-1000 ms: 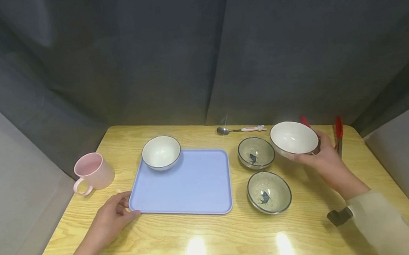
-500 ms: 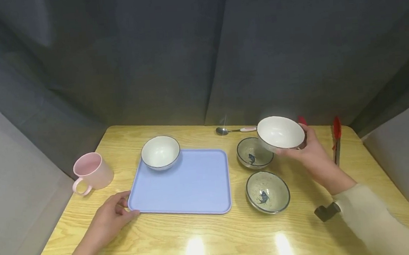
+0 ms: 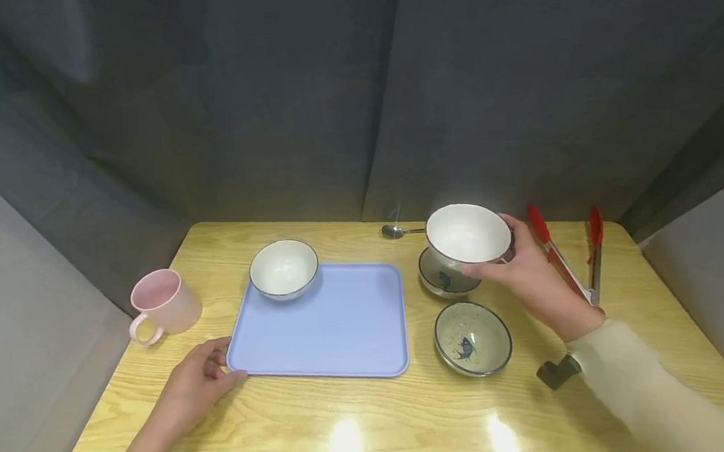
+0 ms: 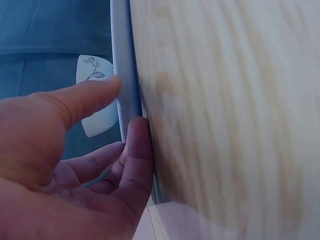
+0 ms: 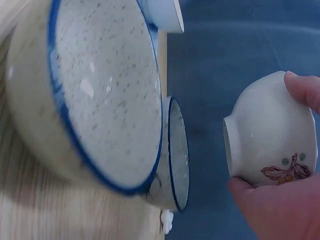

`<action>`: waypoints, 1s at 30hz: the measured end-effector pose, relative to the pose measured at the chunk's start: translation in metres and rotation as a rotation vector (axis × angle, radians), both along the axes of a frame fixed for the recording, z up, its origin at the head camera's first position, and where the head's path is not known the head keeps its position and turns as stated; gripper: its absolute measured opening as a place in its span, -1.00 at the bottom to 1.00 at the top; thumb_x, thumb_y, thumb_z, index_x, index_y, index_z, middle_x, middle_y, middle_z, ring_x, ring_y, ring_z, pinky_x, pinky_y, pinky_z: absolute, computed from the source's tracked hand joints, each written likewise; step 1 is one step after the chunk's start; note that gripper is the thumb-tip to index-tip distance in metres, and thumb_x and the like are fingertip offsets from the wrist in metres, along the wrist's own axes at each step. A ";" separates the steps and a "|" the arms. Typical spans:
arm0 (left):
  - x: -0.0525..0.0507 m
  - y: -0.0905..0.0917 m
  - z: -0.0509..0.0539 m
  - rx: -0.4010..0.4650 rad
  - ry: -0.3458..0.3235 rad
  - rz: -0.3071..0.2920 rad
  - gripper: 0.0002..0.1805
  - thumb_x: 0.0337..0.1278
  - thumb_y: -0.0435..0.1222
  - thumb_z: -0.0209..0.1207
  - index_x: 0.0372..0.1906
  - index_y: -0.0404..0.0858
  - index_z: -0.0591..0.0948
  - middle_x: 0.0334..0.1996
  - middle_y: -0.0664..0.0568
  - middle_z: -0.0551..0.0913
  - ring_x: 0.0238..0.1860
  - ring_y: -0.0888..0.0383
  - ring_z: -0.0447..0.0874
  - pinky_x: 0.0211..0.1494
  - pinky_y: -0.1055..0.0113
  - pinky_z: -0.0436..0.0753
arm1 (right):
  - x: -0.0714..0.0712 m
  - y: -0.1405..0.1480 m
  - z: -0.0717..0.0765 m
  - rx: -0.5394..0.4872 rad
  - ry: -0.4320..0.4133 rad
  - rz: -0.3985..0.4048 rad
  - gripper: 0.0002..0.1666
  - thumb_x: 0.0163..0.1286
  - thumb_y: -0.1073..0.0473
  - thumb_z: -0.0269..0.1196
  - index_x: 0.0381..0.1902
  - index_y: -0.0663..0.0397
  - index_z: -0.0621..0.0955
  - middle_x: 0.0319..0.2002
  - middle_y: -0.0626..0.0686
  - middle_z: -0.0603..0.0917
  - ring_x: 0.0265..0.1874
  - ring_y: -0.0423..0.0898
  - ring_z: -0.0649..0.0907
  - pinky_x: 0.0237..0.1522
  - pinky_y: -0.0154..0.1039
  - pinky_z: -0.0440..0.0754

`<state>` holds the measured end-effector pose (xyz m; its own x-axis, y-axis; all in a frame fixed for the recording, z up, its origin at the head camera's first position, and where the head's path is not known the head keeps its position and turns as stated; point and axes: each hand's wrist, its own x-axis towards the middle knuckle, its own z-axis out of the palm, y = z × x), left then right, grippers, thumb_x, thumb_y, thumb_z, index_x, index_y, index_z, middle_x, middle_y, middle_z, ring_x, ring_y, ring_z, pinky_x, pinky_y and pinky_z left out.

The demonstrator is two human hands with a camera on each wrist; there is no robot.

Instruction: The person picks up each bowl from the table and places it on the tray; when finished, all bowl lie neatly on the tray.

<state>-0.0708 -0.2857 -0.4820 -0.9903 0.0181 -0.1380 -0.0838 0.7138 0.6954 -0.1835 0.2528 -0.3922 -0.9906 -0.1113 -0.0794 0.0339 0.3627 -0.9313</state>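
Note:
My right hand (image 3: 528,277) grips a white bowl (image 3: 468,235) by its right side, its thumb at the rim. That bowl is in the air above the far speckled bowl (image 3: 446,283), partly covering it; in the right wrist view, the white bowl (image 5: 272,132) shows a leaf pattern on its outside. Nearer me sits another speckled bowl (image 3: 473,341) with a blue fish inside. My left hand (image 3: 192,381) holds the near left corner of a light blue tray (image 3: 326,335), thumb and fingers against its edge. Another white bowl (image 3: 284,269) stands on the tray's far left corner.
A pink mug (image 3: 167,305) stands left of the tray. Behind the bowls lies a spoon (image 3: 393,232), its handle hidden in the head view. Red-tipped tongs (image 3: 595,264) lie spread at the far right. A dark curtain (image 3: 277,119) closes off the back.
My right hand has carried the white bowl leftward, from the right of the far speckled bowl to above it. More of the tongs now shows. The left hand has stayed at the tray corner.

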 end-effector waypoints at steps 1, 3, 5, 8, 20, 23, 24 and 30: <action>0.000 0.000 0.000 0.000 0.001 0.000 -0.23 0.38 -0.17 0.55 0.52 -0.45 0.53 -0.01 -0.11 0.70 -0.21 0.20 0.63 -0.27 0.40 0.60 | 0.000 -0.004 0.000 -0.014 0.004 0.006 0.46 0.41 0.12 0.60 0.85 -0.01 -0.19 0.77 0.22 0.09 0.73 0.20 0.31 0.19 -0.62 0.51; 0.000 -0.001 0.000 0.001 0.003 0.001 -0.23 0.38 -0.17 0.55 0.52 -0.45 0.53 -0.01 -0.11 0.70 -0.22 0.21 0.63 -0.27 0.40 0.60 | -0.001 -0.010 0.001 -0.041 0.006 0.017 0.46 0.39 0.15 0.60 0.84 -0.01 -0.17 0.76 0.21 0.12 0.73 0.18 0.31 0.20 -0.62 0.50; 0.000 0.000 0.000 -0.001 0.007 0.001 -0.22 0.38 -0.17 0.55 0.52 -0.45 0.53 -0.01 -0.11 0.70 -0.22 0.20 0.63 -0.27 0.40 0.59 | -0.002 -0.017 0.002 -0.063 0.004 0.027 0.46 0.37 0.17 0.61 0.84 -0.02 -0.16 0.75 0.20 0.14 0.73 0.15 0.31 0.21 -0.61 0.50; 0.001 0.000 0.001 -0.001 0.010 0.004 -0.23 0.37 -0.17 0.55 0.52 -0.45 0.53 -0.01 -0.10 0.71 -0.22 0.21 0.63 -0.27 0.40 0.60 | -0.003 -0.026 0.005 -0.090 -0.001 0.046 0.45 0.36 0.20 0.61 0.83 -0.04 -0.16 0.75 0.19 0.14 0.72 0.13 0.31 0.22 -0.60 0.51; 0.001 0.004 0.005 -0.001 0.005 0.007 -0.23 0.36 -0.17 0.55 0.52 -0.44 0.54 -0.02 -0.10 0.71 -0.22 0.20 0.63 -0.27 0.39 0.58 | -0.007 -0.064 0.012 -0.159 -0.005 0.087 0.44 0.32 0.27 0.60 0.83 0.01 -0.11 0.75 0.19 0.15 0.68 0.11 0.36 0.31 -0.50 0.56; 0.000 0.005 0.005 -0.001 0.011 0.004 -0.22 0.36 -0.17 0.55 0.52 -0.44 0.53 -0.01 -0.11 0.72 -0.21 0.19 0.63 -0.26 0.39 0.59 | -0.009 -0.072 0.012 -0.152 -0.001 0.090 0.45 0.31 0.28 0.61 0.83 0.04 -0.12 0.76 0.19 0.16 0.70 0.09 0.34 0.49 -0.34 0.51; 0.000 0.006 0.004 -0.001 0.011 0.004 -0.22 0.36 -0.17 0.56 0.52 -0.45 0.53 -0.01 -0.12 0.72 -0.21 0.19 0.64 -0.26 0.39 0.59 | -0.009 -0.074 0.011 -0.154 -0.002 0.091 0.45 0.30 0.28 0.61 0.83 0.05 -0.11 0.75 0.19 0.17 0.71 0.09 0.35 0.56 -0.26 0.49; -0.002 0.006 0.005 -0.005 0.006 0.004 -0.21 0.36 -0.17 0.55 0.53 -0.44 0.52 0.00 -0.12 0.71 -0.18 0.18 0.65 -0.25 0.39 0.59 | -0.013 -0.089 0.004 -0.184 -0.007 0.104 0.46 0.27 0.29 0.62 0.82 0.06 -0.10 0.76 0.20 0.18 0.75 0.09 0.31 0.76 0.07 0.28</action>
